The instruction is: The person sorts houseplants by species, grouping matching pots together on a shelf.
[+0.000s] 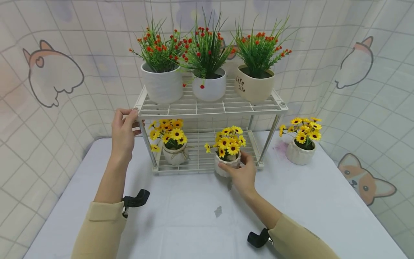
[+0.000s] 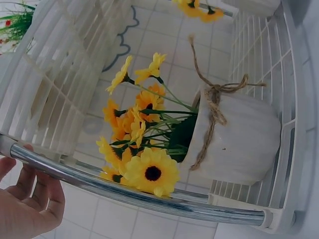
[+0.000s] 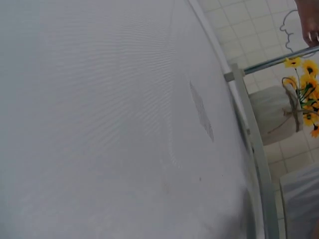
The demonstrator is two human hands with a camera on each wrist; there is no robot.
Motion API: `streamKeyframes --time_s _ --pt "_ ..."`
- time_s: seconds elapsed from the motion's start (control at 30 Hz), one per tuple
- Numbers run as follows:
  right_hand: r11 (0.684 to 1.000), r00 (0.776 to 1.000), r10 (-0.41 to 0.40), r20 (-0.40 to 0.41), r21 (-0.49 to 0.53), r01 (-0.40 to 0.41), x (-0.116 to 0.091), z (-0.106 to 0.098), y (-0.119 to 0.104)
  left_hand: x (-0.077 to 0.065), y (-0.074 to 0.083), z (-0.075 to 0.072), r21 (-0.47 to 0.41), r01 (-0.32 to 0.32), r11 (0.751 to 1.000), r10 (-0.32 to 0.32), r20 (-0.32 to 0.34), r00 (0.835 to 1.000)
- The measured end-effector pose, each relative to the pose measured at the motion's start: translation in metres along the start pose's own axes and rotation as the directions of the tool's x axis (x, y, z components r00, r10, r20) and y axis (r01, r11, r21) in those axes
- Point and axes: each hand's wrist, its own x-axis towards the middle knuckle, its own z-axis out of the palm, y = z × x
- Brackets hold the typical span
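Observation:
My left hand [image 1: 123, 135] grips the upper left front corner of a white two-tier wire rack [image 1: 207, 114]; in the left wrist view its fingers [image 2: 30, 186] curl by the metal post [image 2: 134, 196]. With my right hand [image 1: 242, 174] I hold a small white pot of yellow flowers [image 1: 228, 144] at the front edge of the lower shelf, thumb across its front. Another white pot of yellow flowers [image 1: 174, 153], tied with twine, sits on the lower shelf's left side. Only part of the held pot [image 3: 301, 199] shows in the right wrist view.
On the top shelf stand a white ribbed pot [image 1: 163, 86], a smaller white pot [image 1: 208, 88] and a cream pot with lettering [image 1: 255, 86], all with red-flowered greenery. A third yellow-flower pot [image 1: 300, 153] stands on the white-covered table [image 1: 181, 223], right of the rack.

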Motion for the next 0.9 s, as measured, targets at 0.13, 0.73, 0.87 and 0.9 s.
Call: streamKeyframes --time_s 0.13,0.73,0.87,0.9 --pt "1.000 1.000 0.011 0.001 0.003 -0.011 0.007 0.012 0.000 -0.001 -0.001 0.000 0.004 0.000 1.000 0.000 -0.003 1.000" --pt "1.000 0.999 0.007 -0.032 0.003 -0.007 0.033 0.062 0.006 0.002 -0.003 0.000 -0.007 0.004 1.000 -0.004 -0.020 1.000" --pt "1.000 0.999 0.005 -0.036 -0.011 -0.006 0.037 0.071 0.008 0.002 -0.004 0.001 -0.014 0.006 1.000 -0.007 -0.019 1.000" --pt "1.000 0.999 0.004 -0.035 -0.012 -0.004 0.038 0.072 0.008 0.002 -0.004 0.001 -0.016 0.007 1.000 -0.007 -0.018 1.000"
